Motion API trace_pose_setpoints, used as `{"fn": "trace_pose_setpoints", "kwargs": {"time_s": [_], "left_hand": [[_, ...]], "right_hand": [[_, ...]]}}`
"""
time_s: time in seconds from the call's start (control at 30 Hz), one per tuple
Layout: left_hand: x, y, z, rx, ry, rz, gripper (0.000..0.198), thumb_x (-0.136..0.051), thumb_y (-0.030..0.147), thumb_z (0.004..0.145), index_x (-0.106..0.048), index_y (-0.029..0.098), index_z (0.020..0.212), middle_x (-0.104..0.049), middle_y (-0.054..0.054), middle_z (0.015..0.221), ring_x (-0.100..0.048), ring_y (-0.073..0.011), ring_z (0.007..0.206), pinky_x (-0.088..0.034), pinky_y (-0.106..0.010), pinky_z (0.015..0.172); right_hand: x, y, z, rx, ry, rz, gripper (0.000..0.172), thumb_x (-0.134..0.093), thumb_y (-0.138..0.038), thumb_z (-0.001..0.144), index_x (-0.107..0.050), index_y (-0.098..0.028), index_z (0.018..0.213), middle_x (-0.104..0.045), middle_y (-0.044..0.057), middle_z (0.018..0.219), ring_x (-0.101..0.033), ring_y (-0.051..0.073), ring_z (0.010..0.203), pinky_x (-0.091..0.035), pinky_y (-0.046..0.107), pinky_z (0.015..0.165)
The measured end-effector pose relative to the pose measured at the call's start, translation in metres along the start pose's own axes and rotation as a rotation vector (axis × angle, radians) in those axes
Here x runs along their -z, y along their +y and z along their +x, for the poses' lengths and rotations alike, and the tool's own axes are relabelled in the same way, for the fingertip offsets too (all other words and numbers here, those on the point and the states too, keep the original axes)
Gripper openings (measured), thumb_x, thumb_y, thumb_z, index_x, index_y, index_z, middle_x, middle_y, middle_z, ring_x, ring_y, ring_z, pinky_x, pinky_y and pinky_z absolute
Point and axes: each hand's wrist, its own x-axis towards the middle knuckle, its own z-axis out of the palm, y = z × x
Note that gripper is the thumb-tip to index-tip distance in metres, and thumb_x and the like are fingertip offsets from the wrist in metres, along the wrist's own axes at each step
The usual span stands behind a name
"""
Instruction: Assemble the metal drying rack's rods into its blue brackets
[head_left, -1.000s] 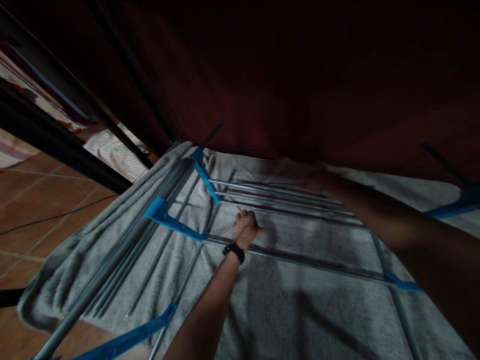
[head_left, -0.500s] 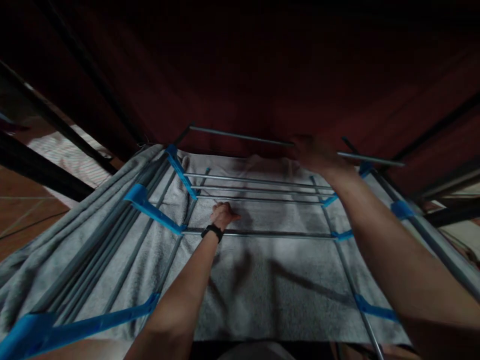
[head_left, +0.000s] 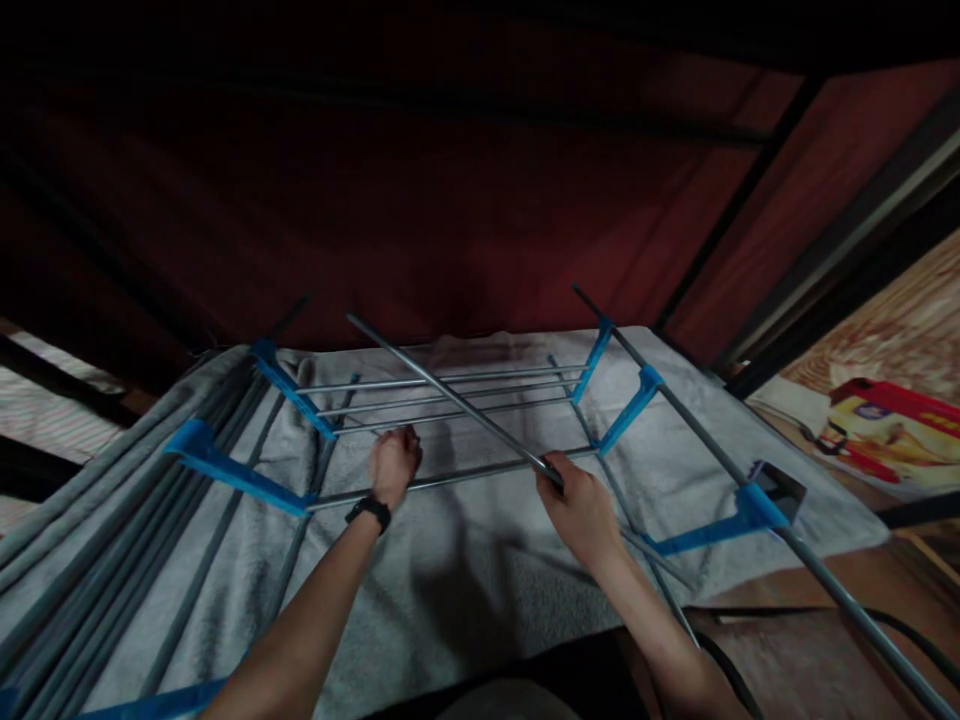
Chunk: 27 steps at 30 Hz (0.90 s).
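Note:
My right hand [head_left: 581, 505] is closed around one end of a loose metal tube [head_left: 457, 400], which slants up and away to the left above a rack frame. The frame is made of thin metal rods [head_left: 450, 401] joined by blue plastic brackets [head_left: 630, 410] on both sides. My left hand [head_left: 396, 465], with a black watch [head_left: 369, 513] at the wrist, is just above the frame's near cross rod [head_left: 480, 475]. Its fingers are curled in, and whatever may be inside them is hidden.
Under the frame spreads a grey fleecy blanket [head_left: 480, 600]. Several grey tubes [head_left: 135, 540] lie along its left side. A dark phone-like object [head_left: 784, 490] rests beside a right bracket. On the right is a red and yellow package [head_left: 892, 435]. Dark red fabric [head_left: 450, 220] hangs behind.
My right hand has drawn back toward me with the tube, which has swung from lying crosswise at the far end to a diagonal. The view has shifted to the right.

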Motion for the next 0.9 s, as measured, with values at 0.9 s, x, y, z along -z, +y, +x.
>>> {"fn": "trace_pose_setpoints", "kwargs": {"time_s": [0.9], "left_hand": [[0.155, 0.094, 0.083, -0.422, -0.051, 0.555, 0.029, -0.055, 0.017, 0.100, -0.077, 0.011, 0.117, -0.074, -0.016, 0.125, -0.063, -0.0266, 0.119, -0.047, -0.039, 0.110]], "right_hand": [[-0.016, 0.012, 0.003, 0.086, 0.034, 0.088, 0.038, -0.044, -0.044, 0.107, -0.074, -0.021, 0.111, -0.079, 0.008, 0.097, -0.074, 0.024, 0.086, -0.050, 0.032, 0.075]]}}
